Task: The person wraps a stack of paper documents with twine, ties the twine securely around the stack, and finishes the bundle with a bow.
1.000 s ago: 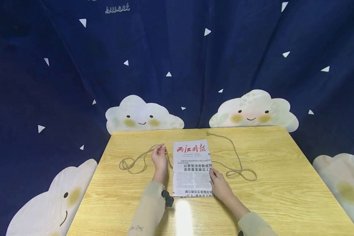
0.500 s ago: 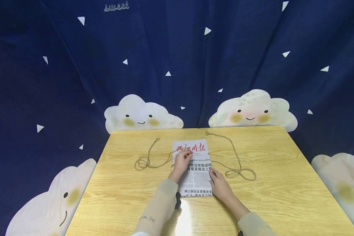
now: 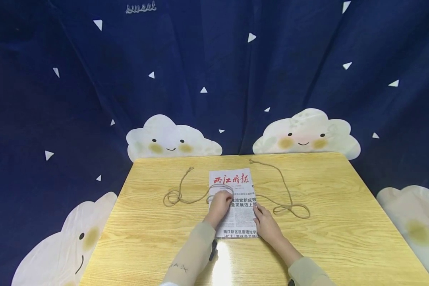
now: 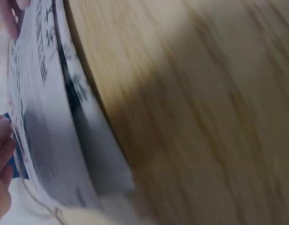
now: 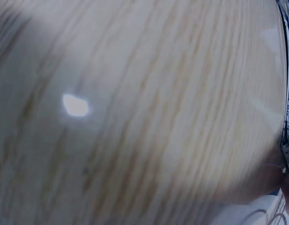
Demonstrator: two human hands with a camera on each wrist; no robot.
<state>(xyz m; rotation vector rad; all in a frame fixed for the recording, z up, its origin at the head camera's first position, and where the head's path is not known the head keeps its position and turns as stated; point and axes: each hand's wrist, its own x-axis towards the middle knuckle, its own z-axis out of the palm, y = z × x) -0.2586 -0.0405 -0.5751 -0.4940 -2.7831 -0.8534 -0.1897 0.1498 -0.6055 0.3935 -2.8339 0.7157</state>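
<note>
A folded newspaper with a red title lies flat on the table. Over its upper left part, my left hand pinches a thin twine rope, which curves across the page below the title. In the left wrist view the fingers show at the frame's edge, with the rope running down from them. My right hand grips the newspaper's right edge, thumb on top. The rope emerges on both sides of the newspaper; what lies beneath the paper is hidden.
The wooden table has its far edge against a dark blue curtain printed with smiling clouds and white triangles. To the right of the newspaper, the rope's other length forms a small loop, its frayed end near the far edge.
My left hand has carried the rope from left of the newspaper rightward onto it, then slightly nearer, and the rope now bends across the page. The right hand has stayed in place.
</note>
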